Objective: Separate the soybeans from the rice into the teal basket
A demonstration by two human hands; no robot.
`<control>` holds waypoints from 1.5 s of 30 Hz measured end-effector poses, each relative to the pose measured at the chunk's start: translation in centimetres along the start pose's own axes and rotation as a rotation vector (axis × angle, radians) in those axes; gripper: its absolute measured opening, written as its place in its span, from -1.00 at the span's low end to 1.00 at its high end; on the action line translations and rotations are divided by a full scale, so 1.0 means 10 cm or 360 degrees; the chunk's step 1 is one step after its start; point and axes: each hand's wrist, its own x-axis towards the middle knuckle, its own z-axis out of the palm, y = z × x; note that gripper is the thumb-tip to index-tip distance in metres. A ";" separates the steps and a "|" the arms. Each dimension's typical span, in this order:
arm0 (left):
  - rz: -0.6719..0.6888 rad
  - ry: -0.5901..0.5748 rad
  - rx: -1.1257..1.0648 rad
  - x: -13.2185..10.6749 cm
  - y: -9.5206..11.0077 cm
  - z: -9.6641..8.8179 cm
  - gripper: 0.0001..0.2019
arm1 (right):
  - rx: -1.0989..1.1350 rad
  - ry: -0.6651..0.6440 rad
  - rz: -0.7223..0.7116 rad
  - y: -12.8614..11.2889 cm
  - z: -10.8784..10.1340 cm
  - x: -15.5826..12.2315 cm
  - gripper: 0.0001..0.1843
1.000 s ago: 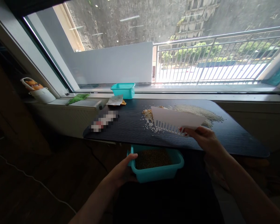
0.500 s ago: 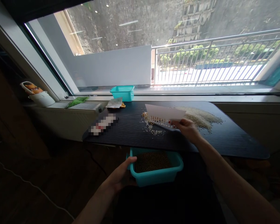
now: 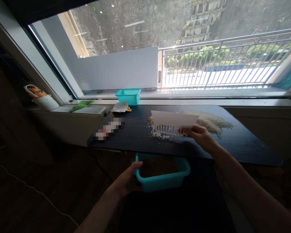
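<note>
- Your right hand [image 3: 200, 136] grips the white scraper [image 3: 174, 123] by its right end, fingers curled around the lower edge.
- The scraper stands on its long edge on the black table [image 3: 244, 142], its slotted, comb-like edge down and touching the surface.
- Just under that slotted edge, at the left end, lies a small scatter of grains [image 3: 158, 135], white and tan mixed.
- Behind the scraper and to its right spreads the rice pile [image 3: 212, 121], a wide flat heap of white grains on the tabletop; the scraper hides its left part.
- A few tan grains show at the scraper's far left corner, touching the pile's edge.
- Your left hand [image 3: 126, 181] holds the near bin [image 3: 163, 174] by its left wall, thumb hooked over the rim, fingers underneath.
- You are holding the near bin below the table's front edge, almost directly under the scraper; it is partly filled with brown beans [image 3: 158, 166].
- A second teal bin, the far bin [image 3: 128, 96], sits on the sill at the table's back-left corner, well apart from both hands.
- Beside the far bin lies a small bag [image 3: 120, 106].
- Left of the scraper on the table is a blurred oblong object [image 3: 109, 128]; you cannot tell what it is.
</note>
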 end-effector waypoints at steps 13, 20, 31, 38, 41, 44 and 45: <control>-0.0006 0.0028 0.0067 0.00 0.02 0.02 -0.49 | -0.0078 -0.0033 -0.0009 -0.02 -0.09 -0.24 -0.63; -0.0013 0.0027 0.0032 0.00 0.01 0.00 -0.47 | -0.0120 0.0033 -0.0065 0.00 0.04 -0.11 -0.58; 0.0005 0.0047 0.0015 -0.01 0.01 0.00 -0.48 | -0.0074 0.0050 -0.0126 -0.02 0.18 0.07 -0.61; 0.0018 0.0024 0.0020 -0.01 0.01 -0.08 -0.47 | -0.0129 -0.0117 -0.0115 0.01 0.20 0.12 -0.59; 0.0025 0.0029 0.0048 -0.02 0.03 -0.08 -0.47 | -0.0056 -0.0118 -0.0077 -0.01 0.15 0.07 -0.58; 0.0034 0.0034 0.0052 -0.03 0.04 -0.07 -0.46 | -0.0010 -0.0070 -0.0065 -0.05 0.14 0.04 -0.58; 0.0034 0.0039 0.0052 -0.03 0.04 -0.07 -0.46 | -0.0014 -0.0072 -0.0063 -0.05 0.15 0.04 -0.58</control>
